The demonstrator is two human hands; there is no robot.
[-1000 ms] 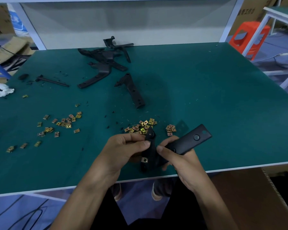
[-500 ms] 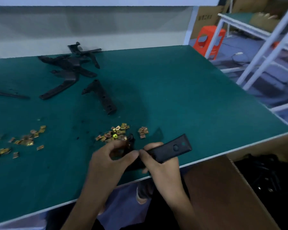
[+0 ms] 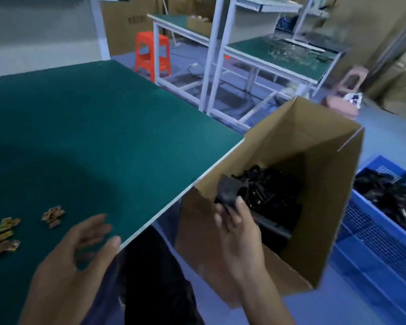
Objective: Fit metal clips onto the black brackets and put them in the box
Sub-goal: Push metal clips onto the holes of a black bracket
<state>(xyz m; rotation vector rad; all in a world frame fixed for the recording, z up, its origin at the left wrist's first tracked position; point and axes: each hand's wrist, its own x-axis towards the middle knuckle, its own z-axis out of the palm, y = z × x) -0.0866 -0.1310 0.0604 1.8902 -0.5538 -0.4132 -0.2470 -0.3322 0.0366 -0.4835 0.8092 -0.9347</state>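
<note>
My right hand (image 3: 236,222) grips a black bracket (image 3: 229,192) over the open cardboard box (image 3: 314,207), which stands on the floor against the table's right edge. A pile of black brackets (image 3: 270,193) lies inside the box. My left hand (image 3: 80,252) hovers with spread, relaxed fingers over the near edge of the green table (image 3: 99,141), holding nothing. Small brass-coloured metal clips (image 3: 53,214) lie on the table to the left of that hand, with more clips (image 3: 0,235) at the frame's left edge.
A blue plastic crate (image 3: 384,231) with black parts stands on the floor right of the box. Beyond the table are an orange stool (image 3: 152,52), white-framed benches (image 3: 274,57) with green tops and a pink stool (image 3: 347,90).
The view has swung right from the table to the box. My right hand carried the bracket off the table to over the box. My left hand let go of it and now hovers open.
</note>
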